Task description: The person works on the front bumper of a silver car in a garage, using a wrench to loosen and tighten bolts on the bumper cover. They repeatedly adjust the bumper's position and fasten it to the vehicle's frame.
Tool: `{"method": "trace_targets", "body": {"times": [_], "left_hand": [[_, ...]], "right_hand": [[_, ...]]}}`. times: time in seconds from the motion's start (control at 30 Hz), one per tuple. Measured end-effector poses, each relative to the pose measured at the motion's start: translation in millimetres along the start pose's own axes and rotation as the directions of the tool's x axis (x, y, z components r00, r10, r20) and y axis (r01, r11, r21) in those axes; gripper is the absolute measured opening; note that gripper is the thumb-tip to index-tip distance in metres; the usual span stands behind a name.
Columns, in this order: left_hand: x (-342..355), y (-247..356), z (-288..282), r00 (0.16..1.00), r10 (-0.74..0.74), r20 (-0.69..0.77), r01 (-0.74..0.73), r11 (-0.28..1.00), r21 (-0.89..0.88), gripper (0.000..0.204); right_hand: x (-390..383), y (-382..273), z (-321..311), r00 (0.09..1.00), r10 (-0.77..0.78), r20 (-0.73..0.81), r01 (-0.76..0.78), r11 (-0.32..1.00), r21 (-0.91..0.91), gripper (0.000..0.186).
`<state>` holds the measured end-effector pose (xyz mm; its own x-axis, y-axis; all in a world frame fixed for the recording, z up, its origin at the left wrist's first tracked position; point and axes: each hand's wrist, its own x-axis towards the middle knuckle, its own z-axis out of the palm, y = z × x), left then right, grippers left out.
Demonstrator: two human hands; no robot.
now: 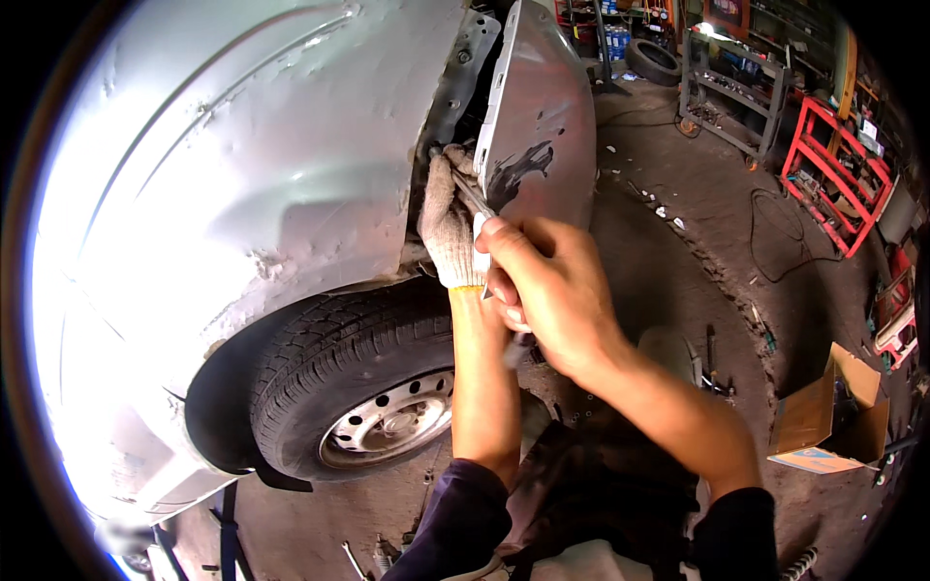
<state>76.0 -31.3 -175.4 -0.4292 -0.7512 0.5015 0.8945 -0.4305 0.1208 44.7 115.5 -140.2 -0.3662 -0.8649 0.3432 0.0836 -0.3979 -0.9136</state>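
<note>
My left hand (pixel 451 218), in a cream knitted glove with a yellow cuff edge, reaches into the gap between a dented silver fender (pixel 329 184) and a car door (pixel 542 116) standing ajar. Its fingers are closed around the front end of a slim metal hand tool (pixel 472 191); the tip is hidden in the glove. My bare right hand (pixel 547 281) crosses over my left wrist, closed on the same tool's rear part. The exact kind of tool does not show. Dark scuffs mark the door's outer skin. Bolt holes line the metal strip (pixel 455 92) above the glove.
Below the fender a black tyre (pixel 300 378) on a steel wheel sits close to my left forearm. An open cardboard box (pixel 833 416), a red metal frame (pixel 838 174) and a grey wheeled rack (pixel 733 92) stand to the right. A cable (pixel 775 232) lies on the floor.
</note>
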Motion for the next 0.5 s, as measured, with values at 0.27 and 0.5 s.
{"method": "trace_targets", "body": {"times": [0.27, 0.5], "left_hand": [[-2.5, 0.4, 5.1, 0.994, 0.112, 0.004, -0.109, 0.96, 0.257, 0.024], [-23.2, -31.4, 31.3, 0.968, 0.191, -0.16, -0.153, 0.963, 0.223, 0.04]], "right_hand": [[6.1, -20.4, -36.2, 0.514, -0.42, 0.748, 0.701, -0.298, -0.648, 0.028], [12.7, -13.8, -39.6, 0.648, -0.349, 0.677, 0.717, -0.02, -0.697, 0.021]]}}
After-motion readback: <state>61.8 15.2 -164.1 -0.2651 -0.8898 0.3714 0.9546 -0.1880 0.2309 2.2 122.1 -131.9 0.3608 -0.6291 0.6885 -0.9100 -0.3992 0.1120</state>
